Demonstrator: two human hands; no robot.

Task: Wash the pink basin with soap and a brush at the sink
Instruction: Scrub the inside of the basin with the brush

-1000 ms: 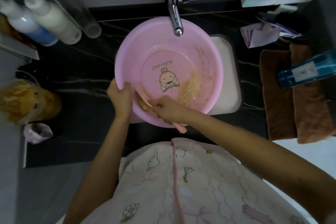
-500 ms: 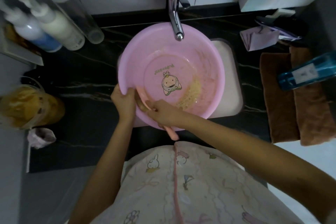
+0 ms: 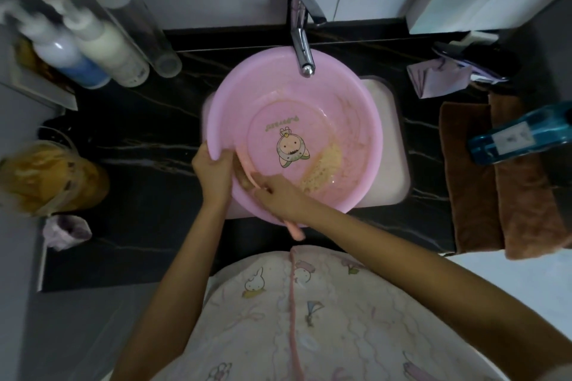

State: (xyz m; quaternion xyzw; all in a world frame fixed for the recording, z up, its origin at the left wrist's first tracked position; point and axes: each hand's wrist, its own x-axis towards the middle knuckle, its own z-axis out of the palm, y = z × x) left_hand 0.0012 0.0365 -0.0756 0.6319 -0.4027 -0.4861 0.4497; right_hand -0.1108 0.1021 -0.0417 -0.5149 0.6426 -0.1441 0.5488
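The right hand [image 3: 275, 192] is gripping a pink plastic brush [image 3: 295, 230] inside the round pink plastic basin [image 3: 356, 108], whose near-left rim the left hand [image 3: 213, 176] is clutching, while the basin is sitting over the white sink [image 3: 393, 164], its green lettering [image 3: 283, 127] too blurred to read.

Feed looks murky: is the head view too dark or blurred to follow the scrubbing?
Head view: dim overall; pump bottles at left are motion-smeared and leaning from wide-angle distortion; pink basin, left hand on its rim and right hand gripping the brush read sharp enough.
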